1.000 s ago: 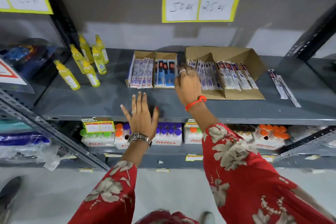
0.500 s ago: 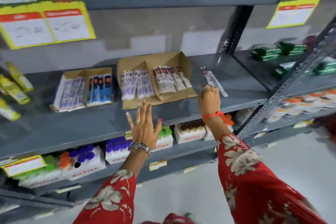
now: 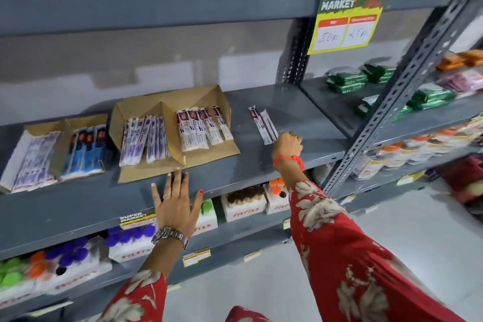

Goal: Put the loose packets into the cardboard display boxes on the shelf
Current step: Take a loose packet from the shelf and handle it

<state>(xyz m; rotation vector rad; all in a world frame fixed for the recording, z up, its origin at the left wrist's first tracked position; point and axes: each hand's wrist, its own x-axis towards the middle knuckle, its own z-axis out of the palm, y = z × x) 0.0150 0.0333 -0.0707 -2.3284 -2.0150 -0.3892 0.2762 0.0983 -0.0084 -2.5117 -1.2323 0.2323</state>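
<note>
Reaching across the grey shelf (image 3: 261,167), the right hand (image 3: 287,144) sits at the near ends of two loose packets (image 3: 263,125), which lie side by side on bare shelf to the right of the large cardboard display box (image 3: 146,110). Fingers are curled downward at the packet ends; whether they have closed on a packet cannot be told, since the back of the hand hides the fingertips. The left hand (image 3: 175,205) is spread flat, fingers apart, holding nothing, its fingertips at the front edge of the large box's base flap. That box has two compartments, purple-and-white packets in the left and red-topped ones in the right. A smaller display box (image 3: 65,125) stands just beside it on the left, also holding packets in two compartments.
</note>
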